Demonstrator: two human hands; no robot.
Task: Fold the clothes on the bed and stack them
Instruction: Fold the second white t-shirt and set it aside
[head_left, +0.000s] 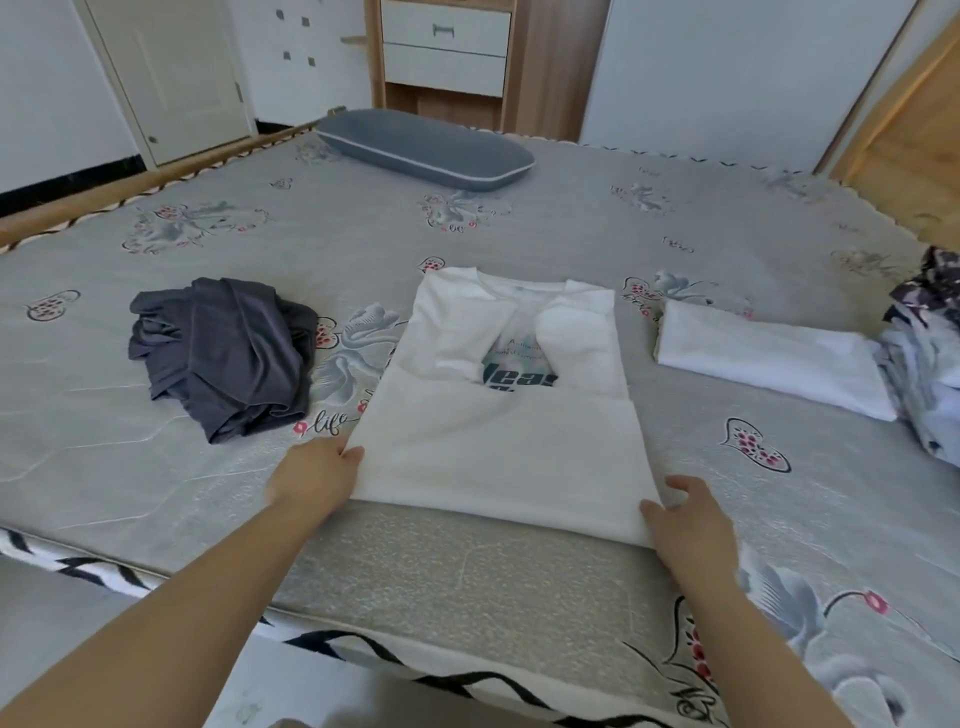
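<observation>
Bed (519, 223), grey floral cover, fills my view; clothes lie across its middle and near half.

Item 1: white T-shirt (498, 441), centre, near the front edge. Both sides are turned in over the chest, so only a strip of dark print shows between them. The lower part lies flat, its hem towards me.

Item 2: left hand (317, 475), at the near-left corner of the T-shirt. Thumb lies on top of the cloth, the other fingers are under the edge; I read this as a pinch on the hem corner.

Item 3: right hand (685, 525), at the near-right corner. Thumb sits on the cloth and the fingers curl round the edge, gripping that corner.

Item 4: dark grey garment (223, 353), left of the T-shirt, apart from it, loosely bunched and unfolded.

Item 5: folded white garment (769, 358), right of the T-shirt, apart from it, a neat flat rectangle.

Item 6: patterned pile (924, 353), dark and pale prints, at the right edge of my view, touching the folded white garment's far end. I cannot tell how many pieces it holds.

Item 7: grey pillow (426, 148), far side of the bed, lying flat.

Item 8: wooden drawers (447, 47), behind the bed, white fronts.

Item 9: white door (176, 73), far left.
</observation>
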